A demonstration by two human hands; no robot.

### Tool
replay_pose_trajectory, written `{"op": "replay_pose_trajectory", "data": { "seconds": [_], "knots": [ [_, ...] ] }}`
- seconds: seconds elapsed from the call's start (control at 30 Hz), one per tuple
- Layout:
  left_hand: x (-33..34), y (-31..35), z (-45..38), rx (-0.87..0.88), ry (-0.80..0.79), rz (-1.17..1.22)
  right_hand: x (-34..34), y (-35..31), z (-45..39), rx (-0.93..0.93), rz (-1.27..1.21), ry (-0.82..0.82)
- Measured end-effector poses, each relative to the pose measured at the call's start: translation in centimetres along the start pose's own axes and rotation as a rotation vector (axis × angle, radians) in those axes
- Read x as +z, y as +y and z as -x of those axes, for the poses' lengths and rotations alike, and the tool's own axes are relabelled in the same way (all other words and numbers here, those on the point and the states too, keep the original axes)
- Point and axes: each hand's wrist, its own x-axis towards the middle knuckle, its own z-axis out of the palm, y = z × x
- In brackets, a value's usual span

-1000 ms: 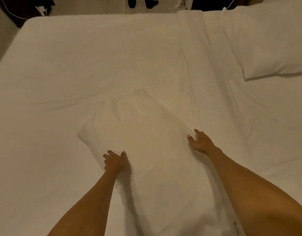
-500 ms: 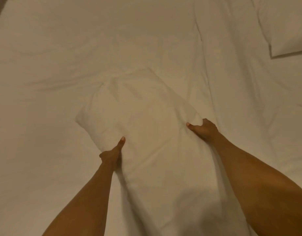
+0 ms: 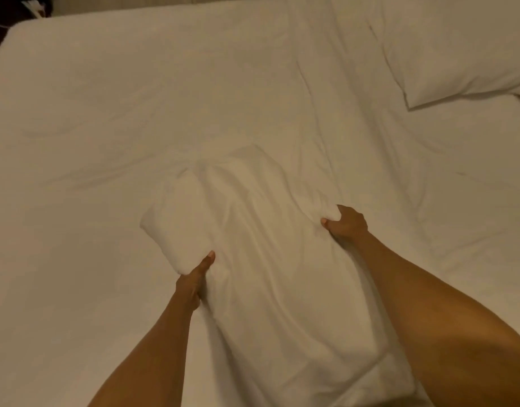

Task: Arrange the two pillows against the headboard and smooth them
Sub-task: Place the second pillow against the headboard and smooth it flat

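A white pillow lies lengthwise on the bed, near the middle of the view and running down toward the person. The left hand grips its left edge: the thumb presses on top, and the other fingers are tucked beneath the edge, so they are clamped on the pillow (only the thumb and the back of the hand show). The right hand holds the right edge, its fingers curled and closed around a bunched fold of the pillowcase. Between the two hands the cloth is drawn into long creases, and the far left corner of the pillow bulges into a rounded lump.

A second pillow lies at the upper right of the bed, well apart from the first, with its lower corner casting a dark shadow on the sheet. The sheet itself is wrinkled, with a raised fold running down from the top edge toward the right hand. A dark patch of floor shows past the bed's upper left corner.
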Motion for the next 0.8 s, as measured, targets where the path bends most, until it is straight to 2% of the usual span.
{"op": "replay_pose_trajectory", "data": {
  "seconds": [0.33,0.8],
  "knots": [
    [4.4,4.7,7.5,0.090,-0.180,-0.127,-9.4,2.2,8.1,0.131,-0.109,0.168],
    [20.3,7.6,15.8,0.221,-0.403,-0.255,-24.9,8.7,11.2,0.172,-0.156,0.401]
  ]
}}
